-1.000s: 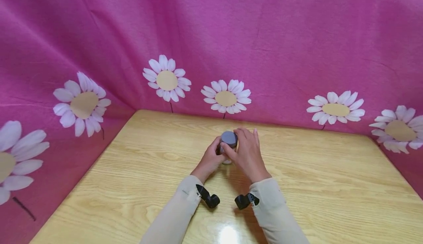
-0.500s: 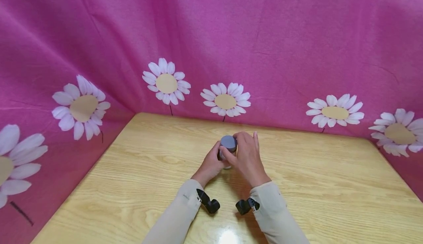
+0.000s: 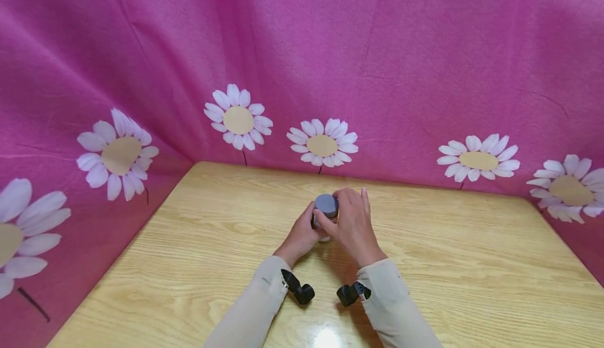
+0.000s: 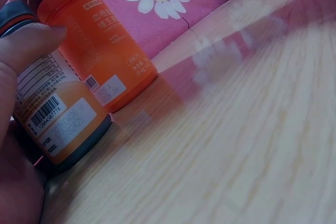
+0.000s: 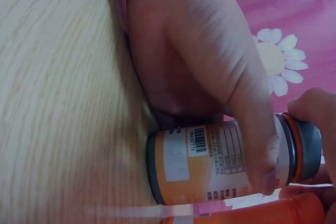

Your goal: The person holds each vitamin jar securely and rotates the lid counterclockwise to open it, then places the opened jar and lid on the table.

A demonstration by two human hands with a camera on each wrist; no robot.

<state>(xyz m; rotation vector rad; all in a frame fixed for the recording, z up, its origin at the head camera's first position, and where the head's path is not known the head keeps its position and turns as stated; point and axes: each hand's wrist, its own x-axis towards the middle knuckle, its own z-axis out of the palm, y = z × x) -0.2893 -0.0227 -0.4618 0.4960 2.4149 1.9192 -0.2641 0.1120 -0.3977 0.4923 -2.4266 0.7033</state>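
Observation:
A small pill bottle [image 3: 325, 205] with a flat grey lid stands between both hands in the head view. Its orange and white label with a barcode shows in the left wrist view. My left hand [image 3: 299, 236] grips its body, the thumb lying across the label. From the other side my right hand [image 3: 354, 227] pinches around the lid with thumb and fingers. Right beside it stands an orange bottle [image 4: 102, 51] with an orange cap, partly covered by fingers at the top in the left wrist view. In the head view that second bottle is hidden.
Both bottles stand on a light wood-grain table [image 3: 226, 274]. Pink cloth [image 3: 401, 65] printed with white daisies hangs along its back and sides. A black wrist camera [image 3: 302, 293] is strapped to the left sleeve, another black wrist camera [image 3: 348, 294] to the right.
The whole head view has shifted slightly, so hands and bottle appear a little lower than one second ago. Both hands keep their hold, with hardly any visible movement.

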